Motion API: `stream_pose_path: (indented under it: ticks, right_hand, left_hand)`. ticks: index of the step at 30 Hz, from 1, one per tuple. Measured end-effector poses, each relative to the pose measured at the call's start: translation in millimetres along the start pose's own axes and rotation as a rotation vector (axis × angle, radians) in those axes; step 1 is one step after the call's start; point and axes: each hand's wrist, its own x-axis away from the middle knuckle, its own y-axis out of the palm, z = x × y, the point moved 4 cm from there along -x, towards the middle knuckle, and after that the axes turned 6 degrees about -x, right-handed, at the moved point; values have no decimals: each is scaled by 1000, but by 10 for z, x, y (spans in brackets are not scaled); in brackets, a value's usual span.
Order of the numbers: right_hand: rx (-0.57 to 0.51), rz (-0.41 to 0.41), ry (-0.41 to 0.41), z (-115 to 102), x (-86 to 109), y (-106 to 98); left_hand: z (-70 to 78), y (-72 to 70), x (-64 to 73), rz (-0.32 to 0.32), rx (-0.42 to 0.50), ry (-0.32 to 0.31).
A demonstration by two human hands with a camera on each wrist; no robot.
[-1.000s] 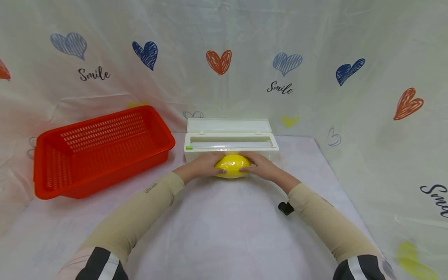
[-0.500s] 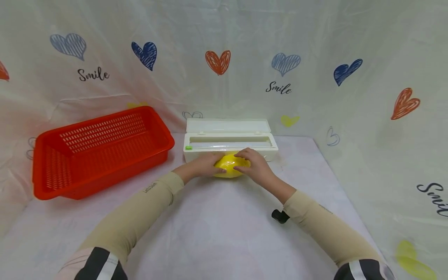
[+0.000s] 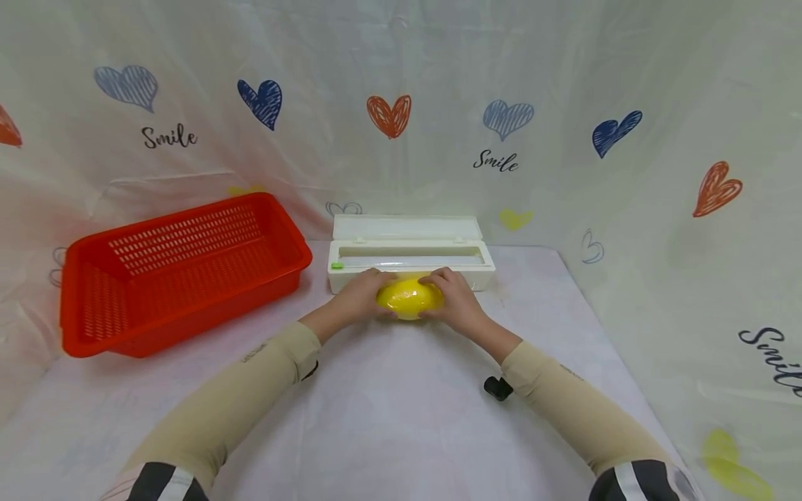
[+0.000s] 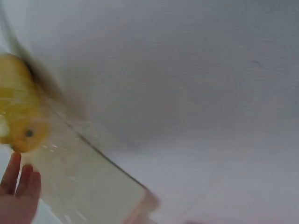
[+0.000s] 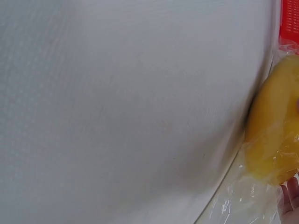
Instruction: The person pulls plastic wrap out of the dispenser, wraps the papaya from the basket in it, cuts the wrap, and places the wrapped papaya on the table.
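A yellow oval fruit (image 3: 410, 298), wrapped in shiny clear film, lies right in front of a white cling film dispenser (image 3: 410, 278) whose lid stands up. My left hand (image 3: 358, 298) holds the fruit's left end, thumb toward me and fingers behind. At the opposite end my right hand (image 3: 464, 306) holds it the same way. A dark spot marks one end of the fruit (image 4: 23, 126) in the left wrist view. Clear film (image 5: 247, 196) spreads from the fruit over the dispenser's front in the right wrist view. The fruit hides parts of both hands.
A red perforated basket (image 3: 188, 306) stands on the left of the table, beside the dispenser. White cloth (image 3: 388, 417) covers the table. Behind it hangs a printed backdrop (image 3: 326, 160) with hearts. A black wrist camera (image 3: 498, 388) hangs below the right sleeve.
The fruit has shifted slightly left. My right hand loosened, moved left and took hold again; my left hand has drawn back left to the fruit's end.
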Motion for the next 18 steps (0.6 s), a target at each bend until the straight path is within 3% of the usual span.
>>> stream_pose_path:
  ticks: [3, 6, 11, 18]
  right_hand:
    - [14, -10, 7, 0, -12, 9]
    - [19, -22, 2, 21, -20, -5]
    - [56, -56, -80, 47, -51, -10]
    - [111, -54, -172, 35, -85, -21]
  left_hand:
    - [77, -58, 29, 55, -66, 4]
    - [162, -49, 31, 76, -72, -18]
    - [211, 43, 12, 89, -124, -66]
    - [211, 95, -23, 117, -190, -76]
